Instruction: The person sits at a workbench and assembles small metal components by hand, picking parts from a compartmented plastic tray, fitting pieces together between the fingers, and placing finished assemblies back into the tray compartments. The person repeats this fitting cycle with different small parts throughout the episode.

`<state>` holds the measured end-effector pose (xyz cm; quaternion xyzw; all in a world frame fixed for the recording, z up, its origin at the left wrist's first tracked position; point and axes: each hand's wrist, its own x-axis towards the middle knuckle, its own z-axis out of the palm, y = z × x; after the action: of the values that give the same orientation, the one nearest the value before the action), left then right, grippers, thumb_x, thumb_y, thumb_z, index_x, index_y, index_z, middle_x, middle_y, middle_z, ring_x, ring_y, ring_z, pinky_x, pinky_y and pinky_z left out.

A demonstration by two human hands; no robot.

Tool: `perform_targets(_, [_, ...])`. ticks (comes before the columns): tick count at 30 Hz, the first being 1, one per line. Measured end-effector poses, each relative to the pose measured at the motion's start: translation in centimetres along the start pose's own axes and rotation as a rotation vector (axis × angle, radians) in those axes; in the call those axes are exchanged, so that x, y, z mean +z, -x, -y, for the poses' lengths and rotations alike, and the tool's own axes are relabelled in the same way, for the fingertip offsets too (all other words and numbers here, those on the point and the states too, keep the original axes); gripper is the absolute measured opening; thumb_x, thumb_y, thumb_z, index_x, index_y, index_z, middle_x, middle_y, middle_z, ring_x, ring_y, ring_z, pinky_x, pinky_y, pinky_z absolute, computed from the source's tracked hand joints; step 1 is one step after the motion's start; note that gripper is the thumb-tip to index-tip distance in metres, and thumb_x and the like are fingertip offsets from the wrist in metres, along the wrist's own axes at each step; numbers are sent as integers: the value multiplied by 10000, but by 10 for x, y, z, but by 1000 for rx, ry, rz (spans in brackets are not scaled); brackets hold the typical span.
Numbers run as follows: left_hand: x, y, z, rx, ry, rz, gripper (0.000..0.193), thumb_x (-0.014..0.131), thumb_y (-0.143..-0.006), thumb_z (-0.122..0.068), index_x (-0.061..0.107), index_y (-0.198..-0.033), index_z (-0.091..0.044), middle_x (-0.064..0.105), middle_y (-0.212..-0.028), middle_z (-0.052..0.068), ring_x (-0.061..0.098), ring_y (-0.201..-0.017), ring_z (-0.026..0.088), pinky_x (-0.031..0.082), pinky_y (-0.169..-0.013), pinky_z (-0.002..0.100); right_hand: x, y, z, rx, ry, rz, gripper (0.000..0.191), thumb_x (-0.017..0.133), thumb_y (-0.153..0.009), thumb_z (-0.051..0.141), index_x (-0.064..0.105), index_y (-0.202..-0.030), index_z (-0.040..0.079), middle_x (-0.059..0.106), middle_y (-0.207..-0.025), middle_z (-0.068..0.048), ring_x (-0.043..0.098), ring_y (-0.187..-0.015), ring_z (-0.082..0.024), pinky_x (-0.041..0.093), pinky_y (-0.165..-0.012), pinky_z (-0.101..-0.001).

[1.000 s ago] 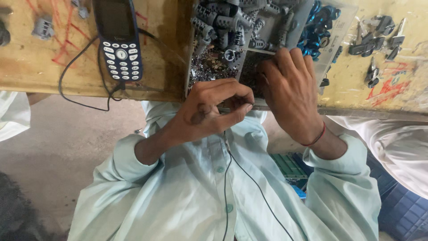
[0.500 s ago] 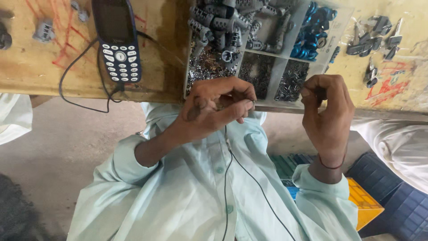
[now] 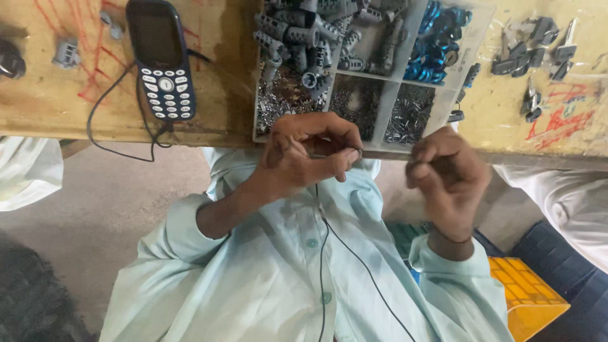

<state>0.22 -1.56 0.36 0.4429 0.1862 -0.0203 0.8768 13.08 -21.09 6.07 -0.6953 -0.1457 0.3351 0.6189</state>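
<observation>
The yellow wooden desk [image 3: 76, 107], scrawled with red marks, ran across the top of the view, and a person in a pale green shirt [image 3: 266, 285] sat below its edge. On the desk stood a clear tray [image 3: 380, 142] split into compartments: grey plugs filled the upper left one, blue rings the upper right, and small shiny metal bits the lower ones. A dark keypad phone [image 3: 161, 60] lay to the tray's left with a black cord [image 3: 120, 149] looping off the desk edge. Loose grey parts [image 3: 535, 54] lay scattered on the desk to the right. The left hand [image 3: 310, 158] was curled just below the tray's front edge, its fingertips pinching a thin metal pin [image 3: 329, 154], slim and silvery, mostly hidden by the fingers. The right hand [image 3: 446, 180] hovered near it, apart, fingers bunched together; whether it held anything could not be told.
</observation>
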Motion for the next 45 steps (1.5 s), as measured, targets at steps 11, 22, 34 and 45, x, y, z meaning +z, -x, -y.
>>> perform_targets(11, [2, 4, 2, -44, 171, 157, 151, 690, -992, -25, 690, -1131, 34, 733, -995, 75, 714, -884, 115, 625, -816, 278, 8, 16, -30, -168, 304, 201, 127, 693, -979, 2, 604, -1068, -16, 629, -1005, -71, 597, -843, -117, 498, -772, -253])
perform_targets(22, [-1, 11, -25, 272, -324, 107, 139, 747, -961, -53, 716, -1095, -31, 727, -1035, 58, 740, -889, 87, 634, -832, 221, 10, 5, -36, -465, 524, 158, 278, 811, -932, 19, 585, -1093, -11, 676, -1042, -137, 698, -921, -239, 560, -842, -299])
perform_targets(34, [-13, 0, -8, -104, 19, 204, 197, 723, -929, -141, 717, -1043, 19, 698, -868, 26, 641, -724, 61, 561, -670, 228, 25, -63, 22, -393, 846, 94, 209, 800, -1010, -60, 737, -1176, 51, 709, -1042, -110, 711, -851, -210, 549, -747, -307])
perform_targets(45, [-8, -2, -6, -13, 79, 115, 182, 712, -930, -121, 693, -1055, 11, 692, -923, 29, 652, -819, 75, 589, -745, 250, 10, -81, 24, -332, 807, 364, 302, 764, -933, -59, 592, -1161, 36, 659, -1176, -132, 664, -1018, -226, 538, -869, -323])
